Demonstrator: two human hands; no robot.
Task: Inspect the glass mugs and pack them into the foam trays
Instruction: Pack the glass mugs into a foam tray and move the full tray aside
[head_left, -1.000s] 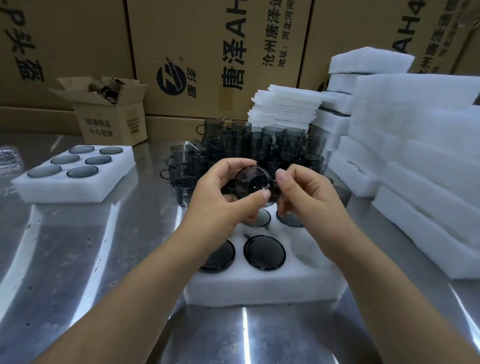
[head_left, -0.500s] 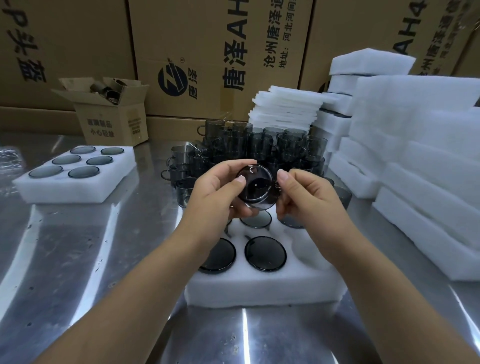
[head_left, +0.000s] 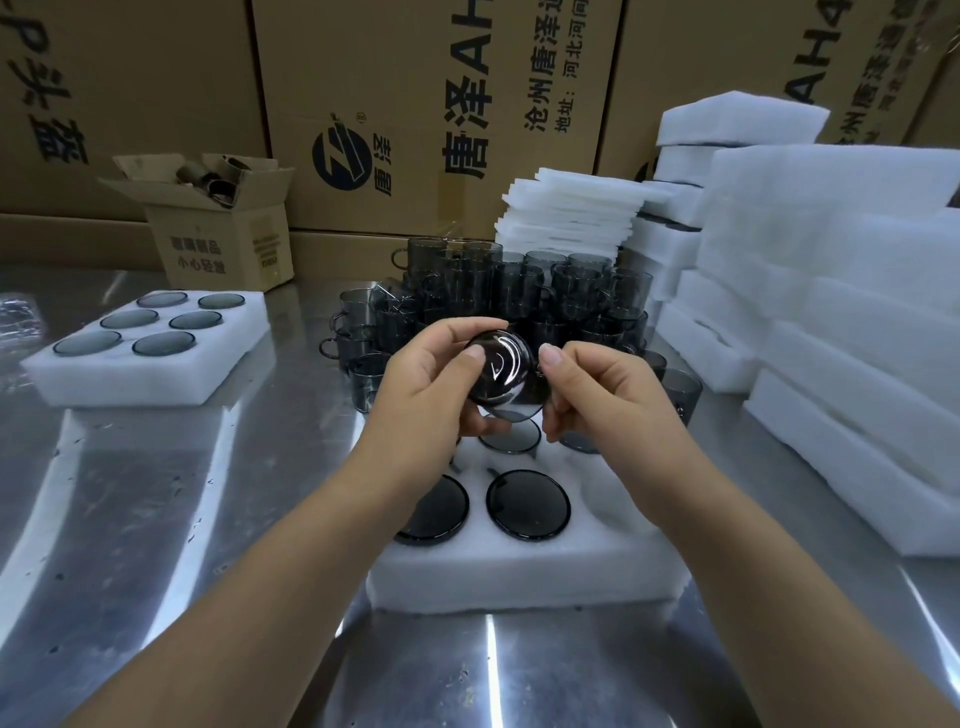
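Note:
A smoky grey glass mug (head_left: 501, 374) hangs tipped on its side above the near foam tray (head_left: 519, 577), its base facing me. My left hand (head_left: 431, 389) grips it with thumb and fingers curled round its left side. From the right, my right hand (head_left: 602, 395) pinches the mug's other side. Several mugs sit upside down in the tray's holes, such as one packed mug (head_left: 527, 509). A cluster of loose mugs (head_left: 498, 291) stands behind my hands.
A second foam tray (head_left: 150, 382), full of mugs, lies at the left on the steel table (head_left: 156, 519). Stacks of foam trays (head_left: 841, 332) fill the right side, thin foam sheets (head_left: 566, 218) stand behind. A small open carton (head_left: 223, 234) and large cartons (head_left: 431, 104) line the back.
Both hands have turned the mug between them, so its base faces me more squarely and catches the light. The hands stay above the near tray.

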